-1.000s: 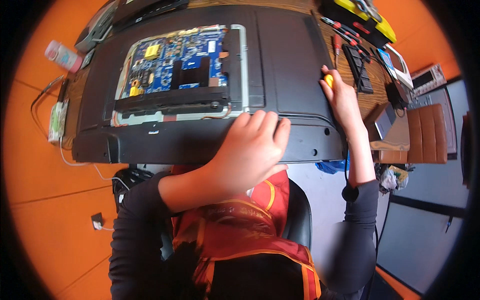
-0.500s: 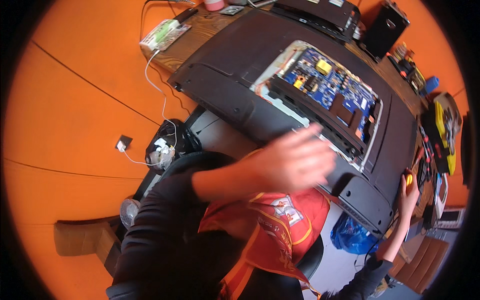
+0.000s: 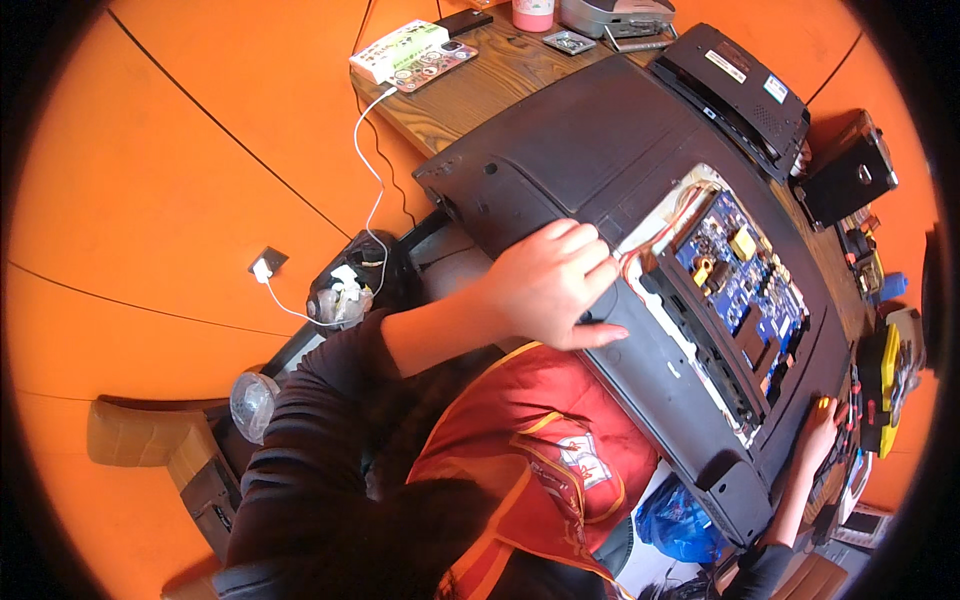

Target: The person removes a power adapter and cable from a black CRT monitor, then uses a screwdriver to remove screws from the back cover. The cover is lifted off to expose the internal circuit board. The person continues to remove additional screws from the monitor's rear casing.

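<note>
Orange floor (image 3: 170,190) filled the room, with a wooden table (image 3: 500,80) over it, cluttered at the far end with a white box (image 3: 398,50), a pink cup (image 3: 533,12) and a grey device (image 3: 615,15). A white cable (image 3: 365,170) ran from the table edge down to a plug (image 3: 262,270) on the floor. The big black TV back panel (image 3: 590,150) lay face-down on the table, its long axis running diagonally from upper left to lower right, near long edge toward the person. An opening in it showed a blue circuit board (image 3: 745,275). The left hand (image 3: 550,285) rested palm-down on the panel's near edge, fingers (image 3: 585,245) curled at the opening's corner beside red wires (image 3: 665,235), gripping nothing clearly. The right hand (image 3: 820,430) sat at the panel's far lower end, closed around a yellow-handled tool (image 3: 824,404). Black boxes (image 3: 735,80) and yellow tools (image 3: 885,385) lay beyond the panel.
</note>
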Demonstrator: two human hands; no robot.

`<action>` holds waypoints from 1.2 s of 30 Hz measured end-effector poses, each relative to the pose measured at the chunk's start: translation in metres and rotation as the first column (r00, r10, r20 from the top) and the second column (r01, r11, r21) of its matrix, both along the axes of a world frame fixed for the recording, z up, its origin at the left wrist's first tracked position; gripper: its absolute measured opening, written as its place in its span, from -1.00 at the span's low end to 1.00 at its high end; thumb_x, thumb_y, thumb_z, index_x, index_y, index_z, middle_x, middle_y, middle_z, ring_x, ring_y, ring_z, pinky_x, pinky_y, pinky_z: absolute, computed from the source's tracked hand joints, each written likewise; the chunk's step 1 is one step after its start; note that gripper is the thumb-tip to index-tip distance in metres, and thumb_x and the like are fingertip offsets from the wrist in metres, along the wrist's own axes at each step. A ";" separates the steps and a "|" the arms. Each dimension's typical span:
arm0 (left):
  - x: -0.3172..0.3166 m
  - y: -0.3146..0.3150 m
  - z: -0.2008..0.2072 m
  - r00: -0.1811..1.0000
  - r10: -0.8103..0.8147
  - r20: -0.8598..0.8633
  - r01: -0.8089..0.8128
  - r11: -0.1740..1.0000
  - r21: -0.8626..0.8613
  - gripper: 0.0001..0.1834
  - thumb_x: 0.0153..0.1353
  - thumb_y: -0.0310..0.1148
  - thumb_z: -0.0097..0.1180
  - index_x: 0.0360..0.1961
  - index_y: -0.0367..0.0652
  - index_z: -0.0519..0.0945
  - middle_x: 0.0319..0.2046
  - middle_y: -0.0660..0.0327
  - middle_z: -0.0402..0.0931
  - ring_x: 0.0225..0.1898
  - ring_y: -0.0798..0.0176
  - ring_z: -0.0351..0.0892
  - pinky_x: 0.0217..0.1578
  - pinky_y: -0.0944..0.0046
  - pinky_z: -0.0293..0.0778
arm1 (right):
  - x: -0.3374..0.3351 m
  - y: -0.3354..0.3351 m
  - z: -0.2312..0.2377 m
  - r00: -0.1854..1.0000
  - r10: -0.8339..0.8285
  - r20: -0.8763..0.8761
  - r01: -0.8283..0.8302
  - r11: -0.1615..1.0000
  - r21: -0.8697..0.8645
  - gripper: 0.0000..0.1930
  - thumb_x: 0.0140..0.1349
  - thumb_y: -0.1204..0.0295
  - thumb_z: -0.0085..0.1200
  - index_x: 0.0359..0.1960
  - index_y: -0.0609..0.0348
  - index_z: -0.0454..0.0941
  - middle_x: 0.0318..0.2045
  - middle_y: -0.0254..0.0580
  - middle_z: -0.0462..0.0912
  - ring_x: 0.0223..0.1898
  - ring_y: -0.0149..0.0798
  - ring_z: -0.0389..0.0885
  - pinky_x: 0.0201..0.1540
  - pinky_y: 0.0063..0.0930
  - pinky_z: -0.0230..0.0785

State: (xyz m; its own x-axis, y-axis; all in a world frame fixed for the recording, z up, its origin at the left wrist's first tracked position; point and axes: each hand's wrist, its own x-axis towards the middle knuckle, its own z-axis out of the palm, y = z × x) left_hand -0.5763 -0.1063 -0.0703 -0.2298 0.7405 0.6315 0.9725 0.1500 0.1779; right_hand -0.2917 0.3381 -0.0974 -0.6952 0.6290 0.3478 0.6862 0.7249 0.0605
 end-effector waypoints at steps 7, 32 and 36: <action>0.003 -0.002 0.003 0.993 0.036 0.110 -0.035 0.999 -0.005 -0.49 -0.23 -0.10 0.22 -0.36 -0.34 0.52 -0.42 0.08 0.45 -0.32 0.08 0.43 -0.14 0.18 0.36 | 0.010 0.016 -0.006 0.997 -0.040 0.066 0.041 0.999 -0.014 -0.77 0.25 0.36 -0.17 -0.09 0.09 0.25 -0.29 0.22 0.52 -0.45 0.16 0.55 -0.48 0.01 0.37; 0.191 0.018 0.081 -0.404 -0.785 -0.469 -0.171 -0.439 0.882 -0.21 0.02 0.30 -0.08 -0.04 -0.25 0.41 -0.27 0.05 0.26 -0.53 0.24 0.30 -0.52 0.32 0.24 | -0.003 -0.002 0.000 0.997 0.044 -0.066 -0.036 0.992 0.118 -0.74 0.21 0.32 -0.10 -0.11 0.10 0.30 -0.52 0.23 0.51 -0.44 0.21 0.52 -0.47 -0.01 0.35; 0.224 0.003 0.074 -0.581 -0.680 -0.447 -0.274 -0.354 0.894 -0.18 0.01 0.32 -0.10 -0.02 -0.28 0.44 -0.23 -0.01 0.28 -0.38 0.23 0.31 -0.41 0.33 0.23 | -0.002 0.006 -0.003 0.999 0.030 -0.041 -0.027 0.997 0.078 -0.75 0.20 0.32 -0.09 -0.13 0.15 0.31 -0.54 0.22 0.51 -0.47 0.18 0.53 -0.49 -0.04 0.38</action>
